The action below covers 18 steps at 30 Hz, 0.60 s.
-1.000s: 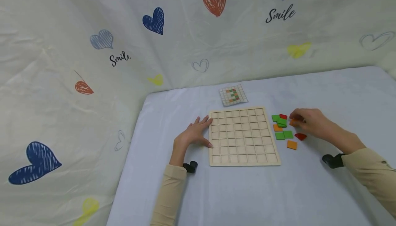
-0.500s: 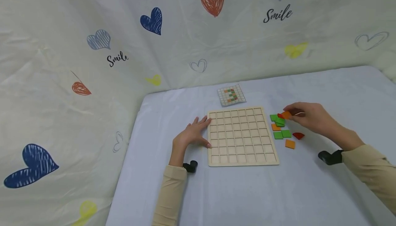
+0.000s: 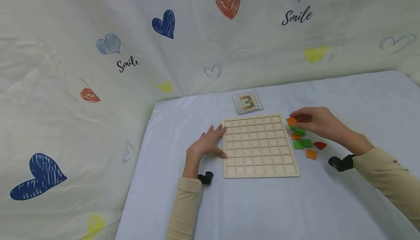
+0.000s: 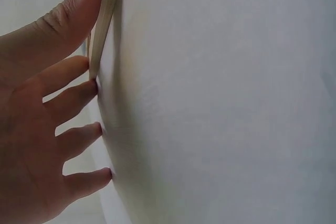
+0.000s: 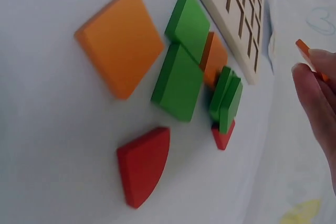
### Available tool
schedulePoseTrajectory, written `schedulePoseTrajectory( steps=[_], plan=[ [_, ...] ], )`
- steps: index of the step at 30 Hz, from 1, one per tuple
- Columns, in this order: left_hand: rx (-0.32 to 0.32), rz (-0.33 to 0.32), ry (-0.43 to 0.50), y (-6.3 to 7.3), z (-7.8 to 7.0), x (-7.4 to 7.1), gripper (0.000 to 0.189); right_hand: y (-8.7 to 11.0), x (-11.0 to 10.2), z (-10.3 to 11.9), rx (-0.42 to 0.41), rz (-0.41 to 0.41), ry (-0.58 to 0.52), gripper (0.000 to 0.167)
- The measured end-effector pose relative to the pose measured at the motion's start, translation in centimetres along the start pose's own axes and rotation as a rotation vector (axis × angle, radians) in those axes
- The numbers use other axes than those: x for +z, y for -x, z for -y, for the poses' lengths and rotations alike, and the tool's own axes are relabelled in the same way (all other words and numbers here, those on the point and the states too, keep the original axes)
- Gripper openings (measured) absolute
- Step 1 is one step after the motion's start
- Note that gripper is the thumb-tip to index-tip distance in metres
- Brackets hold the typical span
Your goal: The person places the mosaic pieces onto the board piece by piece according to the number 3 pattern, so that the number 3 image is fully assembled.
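The worktop (image 3: 262,211), under white cloth, carries everything. On it lies the wooden board (image 3: 259,146), a flat grid that looks stiff and fairly light and would probably slide if nudged; its rim is the natural hold. The left hand (image 3: 207,142) rests against that rim's left side, fingers spread and straight, gripping nothing. The right hand (image 3: 316,121) pinches 1 orange tile (image 3: 291,122) between thumb and fingers, held up just beside the board's upper right corner. Beyond the board, the pattern card (image 3: 248,102) seems thin and bendy, best lifted by an edge.

The small pieces, right of the board, look light, rigid and rather slick: opposite edges should suit a pinch. The loose orange tile (image 5: 121,43) lies apart, easy to reach. The 2 stacked green tiles (image 5: 231,103) may shift together. The red piece (image 5: 144,166) has a curved side that could slip; its straight sides look surer.
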<state>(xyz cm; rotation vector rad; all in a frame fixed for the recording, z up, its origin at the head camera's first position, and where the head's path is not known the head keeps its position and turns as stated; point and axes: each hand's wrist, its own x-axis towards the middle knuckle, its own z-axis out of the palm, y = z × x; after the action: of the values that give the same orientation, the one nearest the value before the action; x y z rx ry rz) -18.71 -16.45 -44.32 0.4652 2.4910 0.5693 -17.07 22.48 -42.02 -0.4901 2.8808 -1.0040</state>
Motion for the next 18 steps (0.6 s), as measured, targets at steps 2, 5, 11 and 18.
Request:
schedulePoseTrajectory(
  steps=[2, 5, 11, 18],
  plan=[
    [-0.002, -0.003, -0.003, -0.1, 0.1, 0.1, 0.114, -0.3, 0.2, 0.4, -0.003, 0.014, 0.003, 0.032],
    [-0.006, -0.003, 0.000, -0.1, 0.2, 0.1, 0.115, -0.9, 0.5, 1.1, -0.026, 0.024, 0.010, 0.031],
    [-0.010, -0.007, 0.015, 0.2, 0.3, -0.1, 0.115, -2.2, 1.3, 2.4, -0.062, 0.051, -0.011, 0.031],
    [-0.011, -0.007, 0.030, 0.2, -0.1, -0.2, 0.113, -3.7, 2.6, 3.3, -0.096, 0.076, -0.013, 0.030]
  ],
)
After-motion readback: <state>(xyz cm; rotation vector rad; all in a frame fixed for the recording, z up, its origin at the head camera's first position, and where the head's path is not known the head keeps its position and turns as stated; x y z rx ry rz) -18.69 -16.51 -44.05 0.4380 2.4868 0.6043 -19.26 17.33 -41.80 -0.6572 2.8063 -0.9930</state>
